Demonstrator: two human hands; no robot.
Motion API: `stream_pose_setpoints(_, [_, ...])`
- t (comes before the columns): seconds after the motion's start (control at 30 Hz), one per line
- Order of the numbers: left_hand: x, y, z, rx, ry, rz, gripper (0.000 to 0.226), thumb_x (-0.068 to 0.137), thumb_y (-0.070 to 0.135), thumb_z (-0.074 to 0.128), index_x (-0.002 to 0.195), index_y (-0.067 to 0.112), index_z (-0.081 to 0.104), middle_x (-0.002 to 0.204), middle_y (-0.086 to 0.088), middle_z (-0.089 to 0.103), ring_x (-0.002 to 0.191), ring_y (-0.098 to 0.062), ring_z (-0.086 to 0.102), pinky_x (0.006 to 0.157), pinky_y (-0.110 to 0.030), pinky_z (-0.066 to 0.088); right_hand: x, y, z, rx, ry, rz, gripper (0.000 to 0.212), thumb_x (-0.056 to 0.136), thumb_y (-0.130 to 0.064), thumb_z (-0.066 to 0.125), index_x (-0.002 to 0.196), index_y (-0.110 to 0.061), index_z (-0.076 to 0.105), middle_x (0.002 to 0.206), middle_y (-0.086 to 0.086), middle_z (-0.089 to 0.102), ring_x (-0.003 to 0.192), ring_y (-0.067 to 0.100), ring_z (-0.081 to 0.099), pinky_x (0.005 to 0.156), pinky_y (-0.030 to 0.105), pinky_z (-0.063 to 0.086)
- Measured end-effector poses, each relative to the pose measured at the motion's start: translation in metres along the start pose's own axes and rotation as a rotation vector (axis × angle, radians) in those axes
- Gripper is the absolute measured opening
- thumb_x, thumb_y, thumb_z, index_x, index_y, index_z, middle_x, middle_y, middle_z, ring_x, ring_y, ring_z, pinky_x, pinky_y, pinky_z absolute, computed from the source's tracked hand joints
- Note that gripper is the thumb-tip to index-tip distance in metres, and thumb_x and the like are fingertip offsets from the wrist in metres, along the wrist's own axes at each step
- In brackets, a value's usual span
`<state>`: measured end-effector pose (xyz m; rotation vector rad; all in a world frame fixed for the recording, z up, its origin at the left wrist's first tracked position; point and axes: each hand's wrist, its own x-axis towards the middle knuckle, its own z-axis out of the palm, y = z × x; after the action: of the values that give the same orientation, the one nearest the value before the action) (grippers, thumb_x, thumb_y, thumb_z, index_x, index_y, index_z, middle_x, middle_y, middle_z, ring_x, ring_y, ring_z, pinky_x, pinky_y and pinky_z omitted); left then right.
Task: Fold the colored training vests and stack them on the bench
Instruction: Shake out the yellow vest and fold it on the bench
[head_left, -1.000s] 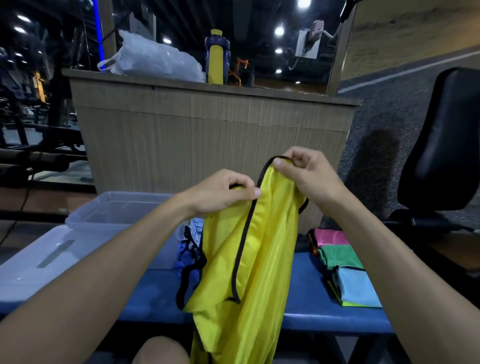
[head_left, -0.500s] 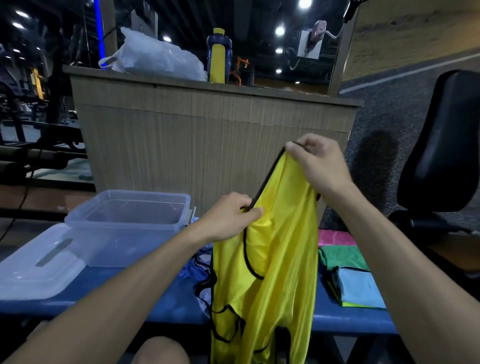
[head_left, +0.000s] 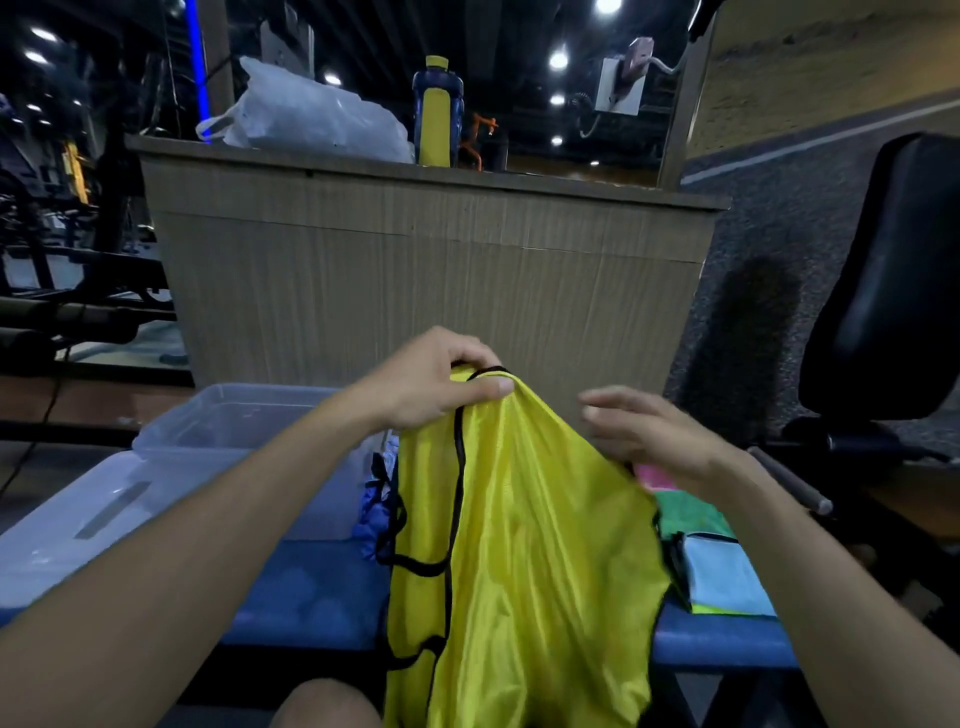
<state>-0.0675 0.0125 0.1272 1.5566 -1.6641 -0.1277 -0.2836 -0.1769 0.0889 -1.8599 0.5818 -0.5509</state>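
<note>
A yellow training vest (head_left: 524, 545) with black trim hangs in front of me over the blue bench (head_left: 311, 597). My left hand (head_left: 436, 382) grips its top edge between thumb and fingers. Just right of the vest, my right hand (head_left: 649, 436) hovers with fingers spread and holds nothing. A stack of folded vests (head_left: 722, 566), pink, green and light blue, lies on the bench at the right, partly hidden by my right arm. A crumpled blue vest (head_left: 376, 509) lies behind the yellow one.
A clear plastic bin (head_left: 218, 431) and its lid (head_left: 67, 525) sit on the bench's left part. A wooden counter (head_left: 415, 270) stands behind, with a plastic bag and a bottle on top. A black padded seat (head_left: 883, 280) stands at the right.
My right hand let go of the vest's top and dropped lower, fingers now spread. My left hand rose and took the top edge. The vest now hangs from my left hand alone.
</note>
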Motion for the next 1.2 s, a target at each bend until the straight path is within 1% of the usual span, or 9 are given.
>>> stream_pose_setpoints(0.1, [0.012, 0.017, -0.007, 0.088, -0.109, 0.062, 0.013, 0.091, 0.033, 0.074, 0.095, 0.021, 0.078, 0.093, 0.012, 0.069, 0.090, -0.006, 0.066, 0.080, -0.023, 0.050, -0.006, -0.018, 0.034, 0.136, -0.267, -0.166, 0.037, 0.089, -0.026, 0.072, 0.124, -0.016, 0.066, 0.125, 0.004, 0.070, 0.113, 0.021, 0.067, 0.096, 0.041, 0.052])
stream_pose_setpoints(0.23, [0.012, 0.023, -0.015, 0.100, -0.116, 0.061, 0.013, 0.090, 0.031, 0.076, 0.097, 0.020, 0.079, 0.095, 0.011, 0.070, 0.090, -0.005, 0.066, 0.079, -0.020, 0.047, -0.001, -0.032, 0.055, 0.208, -0.111, -0.376, 0.017, 0.081, -0.020, 0.082, 0.092, -0.015, 0.070, 0.093, 0.012, 0.068, 0.089, 0.026, 0.061, 0.081, 0.041, 0.046])
stream_pose_setpoints(0.33, [0.006, 0.021, -0.020, 0.082, -0.108, 0.025, 0.014, 0.089, 0.031, 0.077, 0.097, 0.020, 0.079, 0.095, 0.011, 0.072, 0.091, -0.006, 0.068, 0.080, -0.023, 0.050, 0.001, -0.036, 0.055, 0.334, -0.193, -0.308, 0.019, 0.081, -0.022, 0.080, 0.097, -0.016, 0.071, 0.090, 0.009, 0.063, 0.080, 0.020, 0.059, 0.070, 0.034, 0.047])
stream_pose_setpoints(0.43, [0.001, 0.020, -0.020, 0.074, -0.115, 0.007, 0.014, 0.089, 0.032, 0.077, 0.096, 0.020, 0.080, 0.096, 0.011, 0.073, 0.091, -0.007, 0.068, 0.081, -0.026, 0.052, 0.001, -0.041, 0.055, 0.244, -0.305, -0.194, 0.024, 0.085, -0.027, 0.079, 0.104, -0.016, 0.071, 0.095, 0.008, 0.067, 0.078, 0.018, 0.061, 0.067, 0.031, 0.047])
stream_pose_setpoints(0.57, [-0.007, 0.019, -0.020, -0.007, -0.111, -0.032, 0.013, 0.090, 0.031, 0.074, 0.097, 0.020, 0.079, 0.096, 0.004, 0.074, 0.088, -0.010, 0.069, 0.077, -0.024, 0.052, 0.001, -0.043, 0.058, 0.145, -0.177, -0.360, 0.020, 0.085, -0.030, 0.076, 0.090, -0.012, 0.070, 0.084, 0.009, 0.066, 0.076, 0.020, 0.057, 0.066, 0.029, 0.043])
stream_pose_setpoints(0.73, [-0.015, 0.014, -0.019, -0.309, -0.144, -0.105, 0.022, 0.098, 0.019, 0.062, 0.110, 0.005, 0.074, 0.109, -0.009, 0.076, 0.100, -0.017, 0.071, 0.084, -0.026, 0.053, 0.002, -0.039, 0.056, 0.004, -0.031, -0.547, 0.015, 0.092, -0.023, 0.074, 0.094, -0.009, 0.071, 0.087, 0.012, 0.071, 0.080, 0.026, 0.066, 0.071, 0.038, 0.052])
stream_pose_setpoints(0.87, [-0.017, 0.009, -0.017, -0.386, -0.117, -0.137, 0.025, 0.099, 0.015, 0.060, 0.118, 0.004, 0.071, 0.116, -0.011, 0.073, 0.108, -0.024, 0.069, 0.093, -0.032, 0.055, 0.003, -0.035, 0.059, -0.158, 0.198, -0.702, 0.005, 0.094, -0.020, 0.073, 0.091, -0.017, 0.073, 0.083, -0.002, 0.072, 0.078, 0.021, 0.068, 0.069, 0.037, 0.053])
stream_pose_setpoints(1.0, [-0.020, 0.007, -0.019, -0.349, -0.039, -0.160, 0.021, 0.100, 0.012, 0.059, 0.115, 0.008, 0.074, 0.109, -0.003, 0.074, 0.100, -0.014, 0.067, 0.088, -0.027, 0.053, 0.003, -0.038, 0.054, -0.013, 0.369, -0.728, 0.009, 0.095, -0.015, 0.070, 0.088, -0.020, 0.069, 0.084, -0.004, 0.072, 0.077, 0.016, 0.067, 0.073, 0.036, 0.053])
stream_pose_setpoints(1.2, [-0.017, 0.013, -0.016, -0.272, -0.060, -0.162, 0.018, 0.103, 0.018, 0.058, 0.112, 0.023, 0.073, 0.083, -0.024, 0.056, 0.080, -0.026, 0.048, 0.074, -0.033, 0.043, -0.011, -0.055, 0.052, 0.142, 0.132, -0.561, 0.017, 0.096, -0.002, 0.065, 0.087, -0.013, 0.055, 0.076, 0.001, 0.057, 0.066, 0.008, 0.051, 0.060, 0.023, 0.040])
